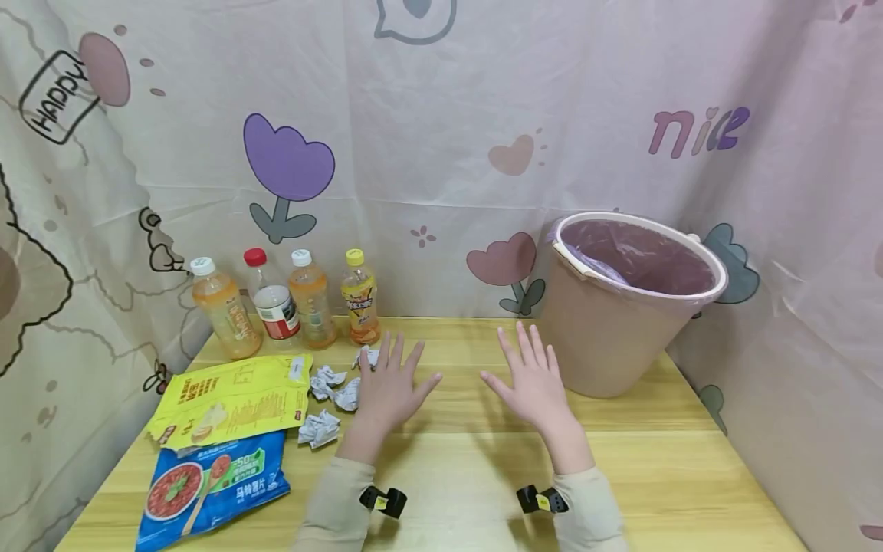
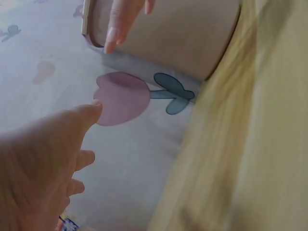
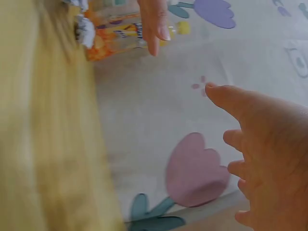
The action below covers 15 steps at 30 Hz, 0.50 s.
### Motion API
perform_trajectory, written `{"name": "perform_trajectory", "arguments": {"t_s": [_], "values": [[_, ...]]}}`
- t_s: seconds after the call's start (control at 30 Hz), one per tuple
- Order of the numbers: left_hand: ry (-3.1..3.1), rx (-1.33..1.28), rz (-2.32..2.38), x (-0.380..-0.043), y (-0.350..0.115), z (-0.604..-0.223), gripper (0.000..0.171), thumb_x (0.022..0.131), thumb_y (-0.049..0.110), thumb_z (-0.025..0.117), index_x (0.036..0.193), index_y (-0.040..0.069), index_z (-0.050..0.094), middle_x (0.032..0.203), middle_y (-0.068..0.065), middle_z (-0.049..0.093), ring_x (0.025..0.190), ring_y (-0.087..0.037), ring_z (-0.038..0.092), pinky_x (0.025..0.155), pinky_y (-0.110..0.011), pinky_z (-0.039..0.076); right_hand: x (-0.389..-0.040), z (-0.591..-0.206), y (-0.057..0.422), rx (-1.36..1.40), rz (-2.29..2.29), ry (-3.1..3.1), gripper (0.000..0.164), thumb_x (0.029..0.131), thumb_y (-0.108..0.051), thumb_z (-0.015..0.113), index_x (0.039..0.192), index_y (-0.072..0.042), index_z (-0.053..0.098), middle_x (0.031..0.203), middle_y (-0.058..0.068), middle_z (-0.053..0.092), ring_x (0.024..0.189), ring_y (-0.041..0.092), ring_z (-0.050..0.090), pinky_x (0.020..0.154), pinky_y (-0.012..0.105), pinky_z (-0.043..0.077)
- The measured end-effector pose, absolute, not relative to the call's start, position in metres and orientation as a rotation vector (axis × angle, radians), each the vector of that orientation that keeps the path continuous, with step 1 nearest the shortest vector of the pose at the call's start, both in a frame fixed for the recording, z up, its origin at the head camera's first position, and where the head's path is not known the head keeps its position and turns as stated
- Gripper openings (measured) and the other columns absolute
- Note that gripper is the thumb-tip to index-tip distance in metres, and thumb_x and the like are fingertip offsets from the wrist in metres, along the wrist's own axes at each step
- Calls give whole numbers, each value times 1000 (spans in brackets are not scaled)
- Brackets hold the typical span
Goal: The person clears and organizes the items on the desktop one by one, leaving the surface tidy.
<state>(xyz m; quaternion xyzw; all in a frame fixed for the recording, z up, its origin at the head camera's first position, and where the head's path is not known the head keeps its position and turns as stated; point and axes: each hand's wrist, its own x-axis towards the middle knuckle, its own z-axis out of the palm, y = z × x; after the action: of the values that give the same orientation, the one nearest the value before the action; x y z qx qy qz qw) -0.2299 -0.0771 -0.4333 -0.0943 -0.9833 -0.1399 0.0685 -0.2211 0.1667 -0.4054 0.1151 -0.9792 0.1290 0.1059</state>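
Observation:
Both hands are held out over the wooden table with fingers spread, and neither holds anything. My left hand (image 1: 390,389) is beside several crumpled paper balls (image 1: 320,429), its fingers overlapping one of them in the head view. My right hand (image 1: 534,383) is just left of a beige trash bin (image 1: 600,337) lined with a purple plastic bag (image 1: 648,253). In the left wrist view, the left thumb (image 2: 89,113) points out in front of the backdrop. The right wrist view shows the right thumb (image 3: 226,98) stretched out likewise.
At the back left stand empty-looking bottles: an orange one with a white cap (image 1: 231,318), a red-capped one (image 1: 276,307), another white-capped one (image 1: 313,307) and a yellow-capped one (image 1: 361,303). A yellow snack bag (image 1: 241,395) overlaps a blue snack bag (image 1: 228,483). A printed cloth (image 1: 428,153) hangs behind the table (image 1: 469,475).

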Motion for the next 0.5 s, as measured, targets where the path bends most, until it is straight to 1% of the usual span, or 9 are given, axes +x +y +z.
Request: {"name": "perform_trajectory", "arguments": {"t_s": [0.13, 0.27, 0.4, 0.5], "values": [[-2963, -338, -406, -234, -76, -423, 75, 93, 72, 29, 155, 31, 22, 165, -9, 8, 153, -29, -5, 118, -63, -4, -219, -387, 174, 332, 347, -2824, 80, 93, -61, 48, 157, -25, 17, 165, 13, 9, 153, 36, 3, 120, 61, 10], [-2938, -409, -417, -240, -71, -412, 73, 94, 71, 29, 155, 32, 23, 165, -7, 8, 153, -27, -6, 119, -62, -3, -216, -368, 180, 351, 342, -2757, 80, 93, -58, 52, 157, -23, 19, 164, 15, 13, 151, 39, 9, 120, 60, 12], [-2934, -472, -383, -247, -64, -400, 72, 94, 71, 28, 155, 34, 21, 165, -4, 5, 154, -26, -6, 119, -61, -5, -214, -351, 190, 374, 332, -2679, 79, 92, -55, 54, 156, -20, 23, 163, 16, 17, 150, 39, 15, 120, 58, 14], [-2918, -529, -325, -253, -58, -390, 71, 94, 71, 29, 155, 35, 21, 165, -4, 6, 154, -27, -2, 119, -61, -4, -213, -340, 199, 397, 331, -2612, 78, 93, -52, 56, 155, -17, 25, 161, 18, 20, 149, 40, 17, 120, 57, 16]]}}
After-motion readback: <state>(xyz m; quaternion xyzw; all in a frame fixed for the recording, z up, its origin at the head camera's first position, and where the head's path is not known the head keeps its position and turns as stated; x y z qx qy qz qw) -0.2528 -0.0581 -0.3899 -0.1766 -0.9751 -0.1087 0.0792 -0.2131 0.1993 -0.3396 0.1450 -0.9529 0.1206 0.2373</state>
